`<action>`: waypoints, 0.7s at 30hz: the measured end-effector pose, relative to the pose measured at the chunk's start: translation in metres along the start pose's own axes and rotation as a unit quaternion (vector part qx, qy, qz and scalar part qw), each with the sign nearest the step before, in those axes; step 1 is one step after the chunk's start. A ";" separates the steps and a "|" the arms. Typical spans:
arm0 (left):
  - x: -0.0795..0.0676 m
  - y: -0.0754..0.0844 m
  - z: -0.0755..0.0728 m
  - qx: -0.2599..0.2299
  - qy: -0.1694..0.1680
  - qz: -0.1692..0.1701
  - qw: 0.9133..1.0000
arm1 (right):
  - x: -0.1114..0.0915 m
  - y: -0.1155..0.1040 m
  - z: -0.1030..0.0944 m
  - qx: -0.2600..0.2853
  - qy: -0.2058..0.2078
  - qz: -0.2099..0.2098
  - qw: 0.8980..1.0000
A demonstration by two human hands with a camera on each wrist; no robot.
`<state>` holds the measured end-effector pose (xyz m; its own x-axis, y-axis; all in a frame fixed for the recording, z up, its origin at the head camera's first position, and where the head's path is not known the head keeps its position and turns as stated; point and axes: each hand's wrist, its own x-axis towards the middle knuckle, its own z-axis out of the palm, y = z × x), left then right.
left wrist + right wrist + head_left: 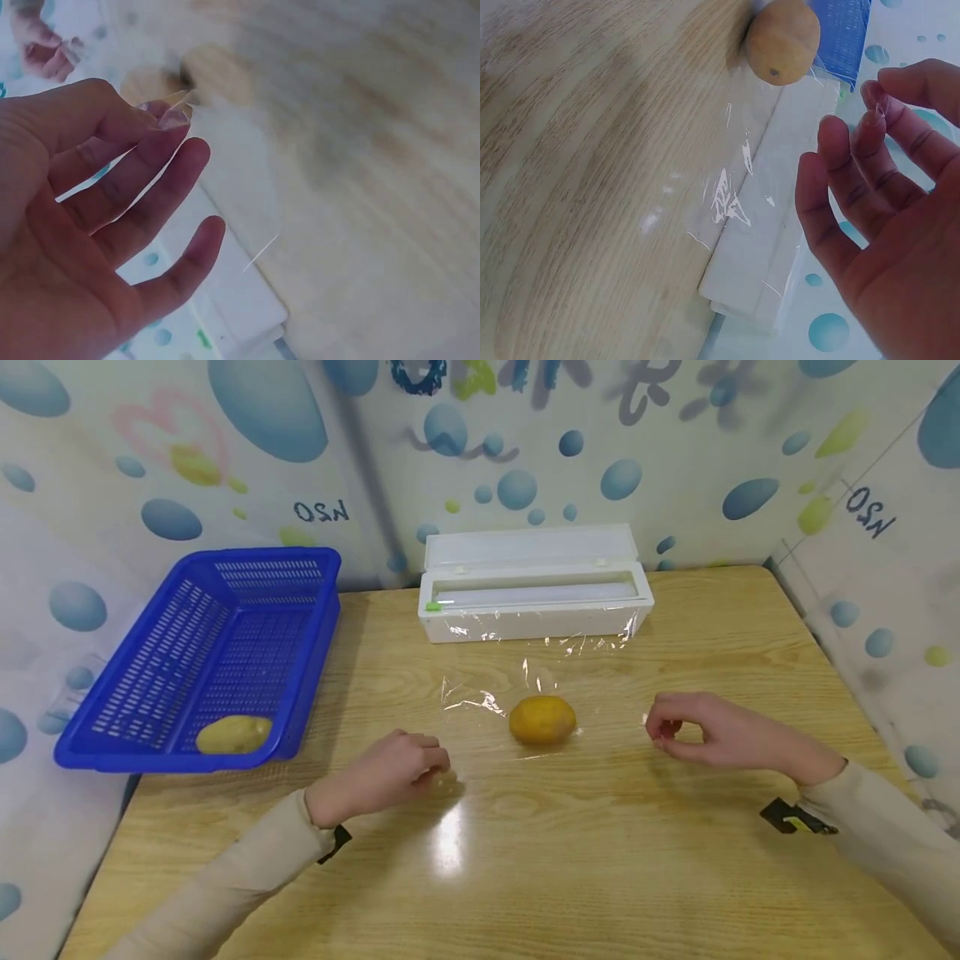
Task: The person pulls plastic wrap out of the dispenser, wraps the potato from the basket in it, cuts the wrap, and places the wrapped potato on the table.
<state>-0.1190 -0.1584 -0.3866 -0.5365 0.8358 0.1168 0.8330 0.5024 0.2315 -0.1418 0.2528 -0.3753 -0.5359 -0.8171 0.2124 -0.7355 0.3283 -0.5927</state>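
Clear plastic wrap stretches from a white wrap dispenser toward me over the table. My left hand pinches one front corner of it; the left wrist view shows the film between thumb and forefinger, the other fingers loosely bent. On the far side my right hand pinches the other corner with its fingertips, and a bit of film shows there in the right wrist view. Between the hands lies a yellow-brown potato. Whether the film passes over or under it I cannot tell.
To the left, a blue plastic basket holds a paler potato. The dispenser's lid stands raised against the patterned wall. A green slider sits at its left end. Wooden tabletop extends in front of me.
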 end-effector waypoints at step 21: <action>0.031 -0.049 -0.027 -0.170 -0.057 -0.030 0.983 | 0.005 0.040 -0.006 0.218 -0.017 0.112 0.969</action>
<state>-0.1800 -0.1635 -0.3686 -0.5494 0.8355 -0.0110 0.6962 0.4650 0.5469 -0.1758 0.2646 -0.3935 -0.6423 -0.7662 0.0185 -0.3535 0.2748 -0.8942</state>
